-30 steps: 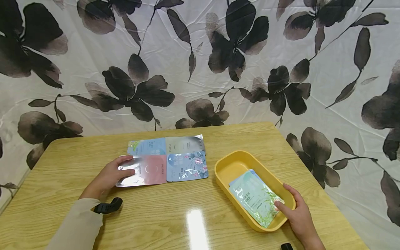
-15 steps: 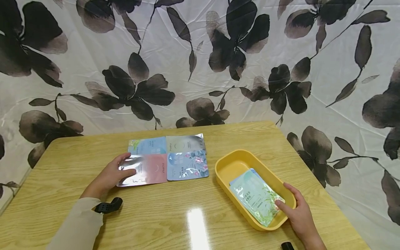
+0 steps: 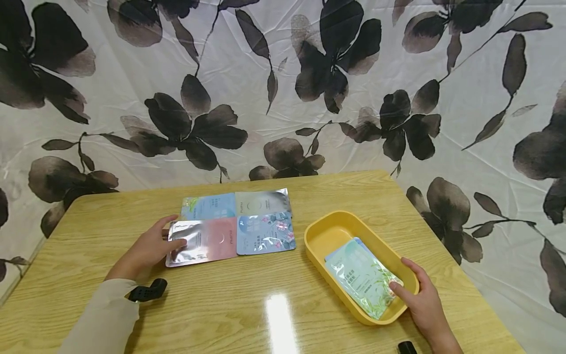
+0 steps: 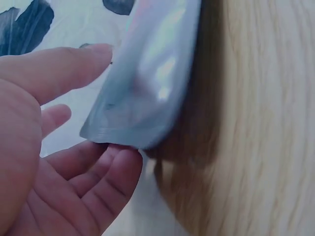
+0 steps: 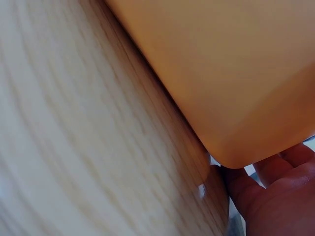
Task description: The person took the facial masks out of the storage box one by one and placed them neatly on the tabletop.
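Four-cornered, flat sheet mask packets lie together on the table in two rows. My left hand [image 3: 148, 248] is at the left edge of the pink and silver sheet mask packet [image 3: 208, 239]. In the left wrist view, its fingers [image 4: 115, 184] are loosely spread at the silver packet's [image 4: 147, 93] end, and the thumb stands off from its surface. My right hand [image 3: 424, 302] grips the near right end of a yellow plastic bin [image 3: 325, 221], thumb over the rim. A green leaf-print packet [image 3: 362, 280] lies in the bin on top of a bluish one. Fingers outside the bin are partly hidden.
Behind the pink packet are a light blue packet [image 3: 212, 206] and a silver-green packet [image 3: 263, 202]; a blue floral packet [image 3: 265, 234] adjoins it on the right. The wooden table [image 3: 212, 305] ends at a floral cloth [image 3: 274, 98] behind.
My left hand has drawn slightly left, its thumb and fingers backing off toward the pink packet's edge. The right hand and bin stay in place.
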The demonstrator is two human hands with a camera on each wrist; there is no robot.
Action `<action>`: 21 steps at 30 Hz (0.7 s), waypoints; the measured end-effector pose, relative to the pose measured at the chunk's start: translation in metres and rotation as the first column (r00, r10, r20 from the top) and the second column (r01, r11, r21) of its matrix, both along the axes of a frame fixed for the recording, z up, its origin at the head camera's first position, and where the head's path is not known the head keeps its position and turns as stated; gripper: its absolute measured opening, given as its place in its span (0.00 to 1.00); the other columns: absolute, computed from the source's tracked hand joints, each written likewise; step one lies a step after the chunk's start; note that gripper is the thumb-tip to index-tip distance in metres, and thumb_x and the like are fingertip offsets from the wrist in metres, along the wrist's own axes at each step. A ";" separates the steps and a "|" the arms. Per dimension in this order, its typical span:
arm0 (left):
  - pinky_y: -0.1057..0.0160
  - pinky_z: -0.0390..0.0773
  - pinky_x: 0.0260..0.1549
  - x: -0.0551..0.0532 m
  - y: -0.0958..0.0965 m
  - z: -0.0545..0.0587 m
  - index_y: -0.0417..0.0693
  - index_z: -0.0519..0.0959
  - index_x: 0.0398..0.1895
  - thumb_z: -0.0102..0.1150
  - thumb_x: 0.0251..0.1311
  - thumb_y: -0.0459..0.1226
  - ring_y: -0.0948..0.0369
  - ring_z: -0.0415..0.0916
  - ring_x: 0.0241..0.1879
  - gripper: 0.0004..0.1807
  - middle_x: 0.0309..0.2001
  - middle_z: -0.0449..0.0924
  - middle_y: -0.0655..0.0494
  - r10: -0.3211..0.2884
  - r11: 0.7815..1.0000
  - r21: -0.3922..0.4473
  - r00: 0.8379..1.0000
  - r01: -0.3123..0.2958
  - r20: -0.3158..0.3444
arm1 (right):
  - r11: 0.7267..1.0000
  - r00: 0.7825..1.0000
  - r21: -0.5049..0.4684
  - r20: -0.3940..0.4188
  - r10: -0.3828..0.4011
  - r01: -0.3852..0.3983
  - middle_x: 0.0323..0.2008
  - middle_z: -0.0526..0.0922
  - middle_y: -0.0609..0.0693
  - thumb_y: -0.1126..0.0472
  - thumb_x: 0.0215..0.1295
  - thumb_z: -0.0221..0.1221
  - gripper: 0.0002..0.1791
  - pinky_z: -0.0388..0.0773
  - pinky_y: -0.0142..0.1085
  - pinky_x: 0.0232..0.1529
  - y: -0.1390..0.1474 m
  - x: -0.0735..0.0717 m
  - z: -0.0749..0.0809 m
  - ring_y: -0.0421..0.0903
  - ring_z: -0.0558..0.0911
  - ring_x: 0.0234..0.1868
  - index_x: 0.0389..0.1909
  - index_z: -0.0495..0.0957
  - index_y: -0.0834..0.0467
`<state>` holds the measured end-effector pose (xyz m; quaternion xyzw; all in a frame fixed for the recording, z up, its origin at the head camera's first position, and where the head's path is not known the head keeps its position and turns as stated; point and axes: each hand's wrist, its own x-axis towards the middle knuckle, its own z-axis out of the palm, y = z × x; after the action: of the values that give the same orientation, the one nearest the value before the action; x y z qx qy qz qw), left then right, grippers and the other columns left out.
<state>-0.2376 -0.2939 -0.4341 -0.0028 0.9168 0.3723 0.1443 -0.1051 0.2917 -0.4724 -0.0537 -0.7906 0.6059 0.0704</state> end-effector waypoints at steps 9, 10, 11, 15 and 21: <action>0.34 0.68 0.57 0.002 -0.005 0.004 0.37 0.43 0.79 0.61 0.69 0.47 0.30 0.62 0.64 0.48 0.66 0.61 0.21 -0.016 1.000 -0.004 0.999 0.016 -0.043 | 1.000 1.000 -0.013 -0.012 -0.001 0.001 0.63 0.63 0.69 0.69 0.67 0.63 0.36 0.79 0.25 0.41 -0.002 0.001 0.001 0.29 0.78 0.47 0.71 0.56 0.70; 0.34 0.68 0.57 0.003 -0.005 0.004 0.36 0.44 0.79 0.61 0.69 0.46 0.30 0.62 0.64 0.48 0.66 0.61 0.21 -0.016 1.000 -0.002 0.999 0.016 -0.048 | 1.000 1.000 -0.015 -0.013 0.002 -0.002 0.64 0.63 0.70 0.69 0.67 0.62 0.37 0.79 0.25 0.41 -0.001 0.001 0.001 0.29 0.77 0.47 0.71 0.56 0.70; 0.34 0.68 0.57 0.003 -0.006 0.004 0.36 0.43 0.79 0.61 0.69 0.46 0.30 0.62 0.64 0.48 0.66 0.61 0.21 -0.013 1.000 0.000 0.999 0.013 -0.048 | 1.000 1.000 -0.015 -0.013 0.005 -0.005 0.64 0.62 0.70 0.69 0.67 0.62 0.37 0.79 0.25 0.41 -0.001 0.001 0.001 0.29 0.77 0.47 0.72 0.56 0.70; 0.35 0.67 0.58 0.003 -0.005 0.004 0.36 0.44 0.79 0.61 0.69 0.46 0.31 0.61 0.65 0.48 0.68 0.59 0.22 0.015 1.000 0.002 0.999 -0.015 -0.052 | 1.000 1.000 -0.012 -0.009 0.004 -0.004 0.64 0.63 0.71 0.69 0.68 0.62 0.37 0.79 0.25 0.41 -0.001 0.000 0.000 0.29 0.77 0.47 0.72 0.55 0.70; 0.36 0.67 0.60 0.006 0.007 0.010 0.38 0.47 0.79 0.60 0.69 0.48 0.33 0.60 0.66 0.46 0.70 0.57 0.26 0.040 0.997 0.064 0.994 -0.033 -0.106 | 1.000 1.000 -0.030 -0.010 -0.004 0.004 0.63 0.64 0.70 0.70 0.67 0.62 0.36 0.79 0.26 0.41 -0.001 -0.001 -0.002 0.30 0.78 0.47 0.71 0.56 0.70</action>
<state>-0.2320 -0.2866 -0.4241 0.0050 0.9111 0.4027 0.0880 -0.1057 0.2909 -0.4740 -0.0534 -0.7810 0.6177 0.0749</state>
